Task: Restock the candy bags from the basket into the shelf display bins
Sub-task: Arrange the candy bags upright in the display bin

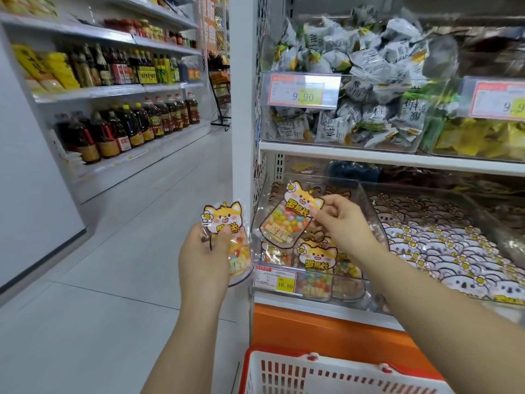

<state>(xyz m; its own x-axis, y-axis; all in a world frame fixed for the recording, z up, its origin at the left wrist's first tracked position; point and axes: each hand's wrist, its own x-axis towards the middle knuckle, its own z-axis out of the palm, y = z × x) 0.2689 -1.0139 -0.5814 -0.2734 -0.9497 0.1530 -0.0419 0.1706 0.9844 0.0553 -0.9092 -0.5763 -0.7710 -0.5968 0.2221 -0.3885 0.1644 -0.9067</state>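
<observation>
Head view: my left hand [203, 260] grips one candy bag [224, 217] with an orange fox face, fingers curled round it, and holds it upright over the floor just left of the shelf end. My right hand [342, 223] pinches the top card of a second fox bag [287, 223], which hangs tilted over the clear bin [366, 200] on the lower shelf. More fox bags [316, 255] lie in that bin, behind a price tag [275, 280] on its front. The next bin to the right holds rows of koala bags [440, 245]. On the shelf above, another bin is full of grey-white packets [355, 81]. A red-rimmed white basket [312, 373] sits at the bottom edge, below my right arm.
</observation>
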